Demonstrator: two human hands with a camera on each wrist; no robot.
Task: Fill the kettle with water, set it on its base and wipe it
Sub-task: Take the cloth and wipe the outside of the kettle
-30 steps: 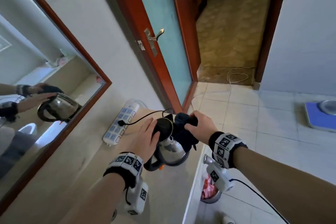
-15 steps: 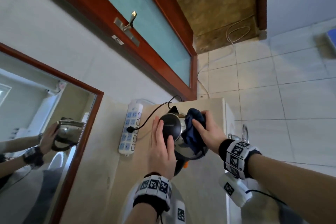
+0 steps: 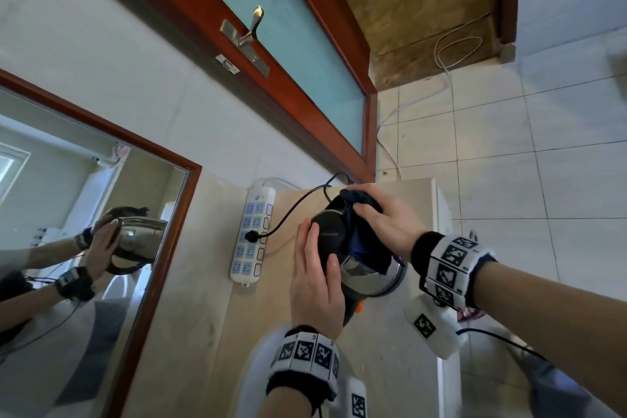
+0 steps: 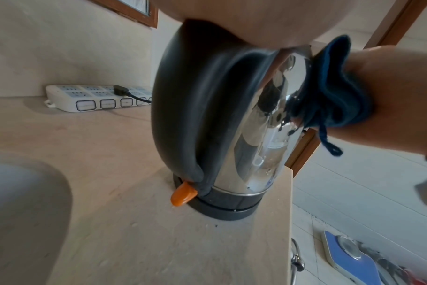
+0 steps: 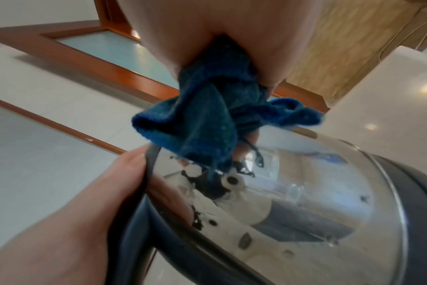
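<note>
A steel kettle (image 3: pixel 369 276) (image 4: pixel 256 123) (image 5: pixel 305 202) with a black lid, black handle (image 4: pixel 197 108) and orange switch (image 4: pixel 183 193) stands on its black base (image 4: pixel 227 206) near the right end of the beige counter (image 3: pixel 210 299). My left hand (image 3: pixel 315 276) lies flat on the lid and handle top, fingers straight. My right hand (image 3: pixel 383 220) grips a dark blue cloth (image 3: pixel 361 237) (image 4: pixel 329 96) (image 5: pixel 207 119) bunched against the kettle's upper right side. The spout is hidden under cloth and hand.
A white power strip (image 3: pixel 252 231) (image 4: pixel 95 98) lies along the wall with the kettle's black plug (image 3: pixel 252 236) in it. A mirror (image 3: pixel 74 231) is on the left, a sink basin (image 4: pixel 20 208) at near left. The counter edge drops to a tiled floor (image 3: pixel 509 163) with a blue scale (image 4: pixel 349 254).
The view has tilted further down onto the counter. My right hand with the cloth has slid up toward the kettle's top rim; my left hand stays on the lid.
</note>
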